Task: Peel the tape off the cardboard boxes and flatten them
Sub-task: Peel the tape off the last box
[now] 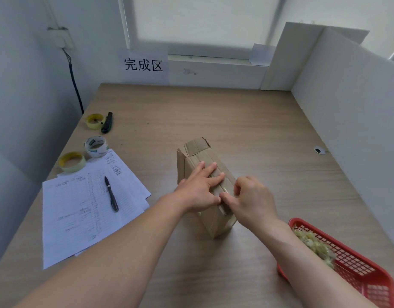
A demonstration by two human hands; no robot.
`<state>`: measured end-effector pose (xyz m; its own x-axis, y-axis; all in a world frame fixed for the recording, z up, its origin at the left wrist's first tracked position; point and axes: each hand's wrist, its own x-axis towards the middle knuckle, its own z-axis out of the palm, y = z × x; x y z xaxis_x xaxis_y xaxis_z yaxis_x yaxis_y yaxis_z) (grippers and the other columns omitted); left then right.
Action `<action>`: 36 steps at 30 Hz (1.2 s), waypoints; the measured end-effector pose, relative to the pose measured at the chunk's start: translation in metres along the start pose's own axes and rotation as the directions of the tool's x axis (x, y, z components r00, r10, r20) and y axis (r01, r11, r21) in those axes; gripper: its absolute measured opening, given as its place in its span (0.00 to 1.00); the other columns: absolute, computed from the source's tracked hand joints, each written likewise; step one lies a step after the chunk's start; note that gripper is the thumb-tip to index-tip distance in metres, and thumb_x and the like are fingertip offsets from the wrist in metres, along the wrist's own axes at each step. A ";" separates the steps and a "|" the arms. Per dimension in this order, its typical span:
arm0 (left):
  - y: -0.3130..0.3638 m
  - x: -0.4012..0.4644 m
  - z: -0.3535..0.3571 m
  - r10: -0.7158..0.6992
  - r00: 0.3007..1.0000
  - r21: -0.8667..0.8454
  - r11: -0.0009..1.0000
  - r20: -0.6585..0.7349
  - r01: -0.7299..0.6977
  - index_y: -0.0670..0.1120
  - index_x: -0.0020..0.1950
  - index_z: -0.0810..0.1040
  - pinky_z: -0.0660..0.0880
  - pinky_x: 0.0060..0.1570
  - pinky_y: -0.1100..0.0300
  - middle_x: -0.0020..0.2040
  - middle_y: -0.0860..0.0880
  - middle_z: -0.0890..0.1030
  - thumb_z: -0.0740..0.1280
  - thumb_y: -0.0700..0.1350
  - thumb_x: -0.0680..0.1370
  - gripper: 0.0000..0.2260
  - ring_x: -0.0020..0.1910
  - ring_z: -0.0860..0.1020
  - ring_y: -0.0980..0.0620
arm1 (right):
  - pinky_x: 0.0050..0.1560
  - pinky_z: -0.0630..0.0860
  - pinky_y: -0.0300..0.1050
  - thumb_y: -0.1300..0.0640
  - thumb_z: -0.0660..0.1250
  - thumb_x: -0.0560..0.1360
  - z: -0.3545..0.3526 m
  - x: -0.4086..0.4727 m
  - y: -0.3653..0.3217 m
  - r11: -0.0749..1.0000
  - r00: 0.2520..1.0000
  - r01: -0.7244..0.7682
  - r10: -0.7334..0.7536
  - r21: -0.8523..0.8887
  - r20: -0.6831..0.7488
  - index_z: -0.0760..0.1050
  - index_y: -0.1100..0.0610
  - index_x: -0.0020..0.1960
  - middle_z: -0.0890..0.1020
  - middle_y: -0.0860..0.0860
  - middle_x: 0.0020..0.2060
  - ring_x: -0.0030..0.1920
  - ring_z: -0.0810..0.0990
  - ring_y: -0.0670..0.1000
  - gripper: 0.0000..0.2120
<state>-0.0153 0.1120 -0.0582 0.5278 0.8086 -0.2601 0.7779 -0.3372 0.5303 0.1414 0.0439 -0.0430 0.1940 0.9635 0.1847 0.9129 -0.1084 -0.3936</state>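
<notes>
Cardboard box [206, 187], one in number, stands on the wooden table [247, 121] near its middle, the far end flaps already loose and the taped seam along the top running toward the person. Left of it, against the wall side, lie three tape rolls: two yellow-cored [94, 121] [72, 162] and one white-cored [96, 146]. One dark utility knife [107, 122] lies just beside the far roll. A stack of written sheets [89, 207] carries one black pen [111, 194]. The left hand [199, 190] lies flat on the box top, fingers straight and spread, pressing down to steady it. The right hand [251, 196] is curled at the near end of the seam, thumb and fingers apparently pinching the tape [224, 192] at its edge; the exact contact is partly hidden. At far right, one red basket [358, 272] holds a heap of crumpled used tape, partly behind the right forearm. Probable faults from this position: the tape may tear short if pulled sharply or at a steep angle, leaving a remnant on the seam; the cardboard's surface layer may strip away with the adhesive; the narrow, tall box may tip or slide if the left hand's downward pressure is relaxed during the pull.
</notes>
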 end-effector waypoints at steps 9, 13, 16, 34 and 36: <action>-0.002 0.001 -0.001 0.003 1.000 0.017 1.000 0.012 -0.003 0.64 0.79 0.56 0.53 0.75 0.38 0.80 0.63 0.43 0.66 0.58 0.75 0.34 0.79 0.37 0.58 | 0.33 0.72 0.48 0.67 0.73 0.68 0.010 -0.026 0.020 0.788 0.954 -0.124 0.262 0.603 -0.146 0.70 0.54 0.29 0.77 0.50 0.27 0.30 0.74 0.51 0.16; 0.000 0.005 -0.001 0.007 1.000 0.027 1.000 0.018 -0.007 0.64 0.79 0.56 0.53 0.75 0.38 0.80 0.63 0.43 0.66 0.58 0.76 0.34 0.79 0.37 0.58 | 0.39 0.74 0.53 0.75 0.68 0.69 0.026 -0.044 0.020 0.278 0.809 -0.296 0.581 0.914 0.086 0.68 0.52 0.28 0.73 0.52 0.27 0.32 0.72 0.52 0.21; 0.000 0.007 -0.001 0.010 1.000 0.040 0.999 0.021 -0.011 0.64 0.79 0.56 0.53 0.75 0.38 0.80 0.63 0.43 0.66 0.58 0.76 0.33 0.79 0.37 0.58 | 0.38 0.76 0.52 0.74 0.65 0.71 0.028 -0.042 0.016 0.022 0.727 -0.396 0.618 0.918 0.299 0.68 0.56 0.35 0.73 0.53 0.29 0.33 0.73 0.53 0.16; 0.007 0.018 -0.007 -0.014 0.999 0.047 0.999 0.053 0.011 0.63 0.79 0.58 0.52 0.76 0.39 0.81 0.63 0.44 0.68 0.57 0.75 0.34 0.79 0.38 0.57 | 0.31 0.70 0.48 0.61 0.70 0.72 0.003 -0.026 0.043 0.712 0.927 -0.353 0.356 0.607 0.120 0.68 0.59 0.26 0.71 0.51 0.22 0.29 0.71 0.50 0.18; 0.008 0.017 -0.006 -0.030 0.998 0.037 0.999 0.049 0.028 0.63 0.78 0.58 0.52 0.75 0.38 0.80 0.63 0.44 0.68 0.56 0.74 0.34 0.79 0.38 0.58 | 0.32 0.76 0.45 0.67 0.70 0.74 0.003 -0.042 0.050 0.388 0.879 -0.398 0.422 0.831 0.224 0.68 0.55 0.25 0.78 0.48 0.26 0.32 0.76 0.48 0.22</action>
<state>-0.0021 0.1262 -0.0538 0.5204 0.7935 -0.3154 0.8046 -0.3320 0.4923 0.1782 -0.0010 -0.0733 0.4748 0.8557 -0.2057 -0.0221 -0.2221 -0.9748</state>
